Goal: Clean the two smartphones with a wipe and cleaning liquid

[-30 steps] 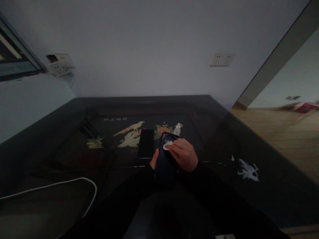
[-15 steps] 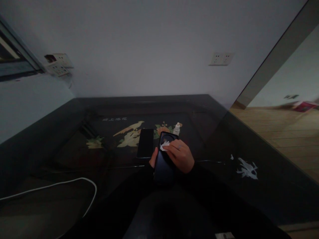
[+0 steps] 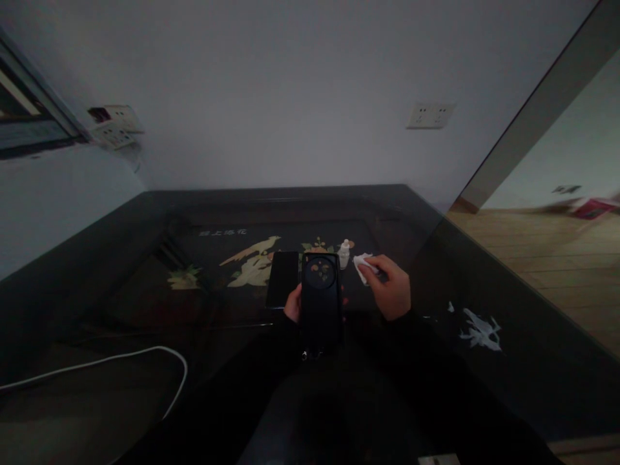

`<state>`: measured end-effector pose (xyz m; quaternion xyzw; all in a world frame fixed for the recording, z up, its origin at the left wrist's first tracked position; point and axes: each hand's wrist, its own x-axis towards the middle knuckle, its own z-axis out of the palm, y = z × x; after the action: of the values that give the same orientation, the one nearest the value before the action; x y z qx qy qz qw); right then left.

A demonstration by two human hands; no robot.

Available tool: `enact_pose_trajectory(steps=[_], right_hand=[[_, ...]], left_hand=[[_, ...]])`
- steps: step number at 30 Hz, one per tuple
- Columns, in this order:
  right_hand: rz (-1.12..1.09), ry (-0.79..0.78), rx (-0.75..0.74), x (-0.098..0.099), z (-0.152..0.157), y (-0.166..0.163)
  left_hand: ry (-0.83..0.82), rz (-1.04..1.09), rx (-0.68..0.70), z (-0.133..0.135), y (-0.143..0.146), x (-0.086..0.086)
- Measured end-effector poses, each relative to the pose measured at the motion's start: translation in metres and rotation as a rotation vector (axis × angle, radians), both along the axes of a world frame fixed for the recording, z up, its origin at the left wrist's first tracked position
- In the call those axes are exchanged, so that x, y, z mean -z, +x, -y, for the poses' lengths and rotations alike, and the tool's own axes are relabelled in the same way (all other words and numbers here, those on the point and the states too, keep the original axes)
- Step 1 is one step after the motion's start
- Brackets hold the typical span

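My left hand (image 3: 293, 303) grips a dark phone (image 3: 320, 313) from below and the side, its back and round camera ring facing up; fingertips show at its right edge. My right hand (image 3: 391, 289) is closed on a crumpled white tissue (image 3: 361, 266), to the right of the phone and apart from it. Just left of the tissue, a small clear bottle with a white cap (image 3: 343, 254) stands upright on the table. A second dark phone (image 3: 283, 279) lies flat on the table, left of the held one.
The dark glossy table (image 3: 416, 213) has a bird-and-flower picture. Torn white tissue (image 3: 481, 330) lies at the right. A white cable (image 3: 140, 352) curves across the left. Behind the table rises a wall with sockets (image 3: 431, 115).
My right hand has moved right, taking the tissue off the phone's camera area. The held phone has turned more upright, and its camera ring and the bottle now show fully.
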<state>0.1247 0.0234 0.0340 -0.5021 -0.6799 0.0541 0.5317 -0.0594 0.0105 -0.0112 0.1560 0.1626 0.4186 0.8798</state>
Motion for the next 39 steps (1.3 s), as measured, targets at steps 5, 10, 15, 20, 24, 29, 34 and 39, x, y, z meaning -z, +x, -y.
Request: enact_pose_trajectory(steps=[5,10,15,20,24,29,34,39], right_hand=[[-0.168,-0.262,0.017,0.026,-0.006,0.010],[-0.274,-0.397,-0.078,0.034,-0.005,0.003],[-0.310,-0.446,-0.211,0.030,0.006,-0.011],[-0.339,-0.466,-0.272,0.025,0.017,-0.018],[-0.316,-0.425,-0.229,0.024,0.018,-0.017],[-0.181,-0.279,-0.137,0.024,0.016,-0.013],[0.234,0.107,-0.105,0.014,0.021,-0.013],[0.815,0.184,-0.062,-0.012,0.021,-0.028]], left_hand=[[-0.005,-0.033,-0.117,0.001,0.002,0.002],[0.023,0.000,-0.020,0.001,0.002,0.007],[0.016,0.014,-0.111,-0.002,0.003,0.012],[0.031,-0.069,-0.112,-0.004,0.002,0.015],[0.237,-0.189,-0.333,0.001,0.007,0.009],[0.400,-0.274,-0.484,0.006,0.014,0.001],[0.317,-0.295,-0.570,0.006,0.013,0.012],[0.374,-0.388,-0.698,0.010,0.014,0.009]])
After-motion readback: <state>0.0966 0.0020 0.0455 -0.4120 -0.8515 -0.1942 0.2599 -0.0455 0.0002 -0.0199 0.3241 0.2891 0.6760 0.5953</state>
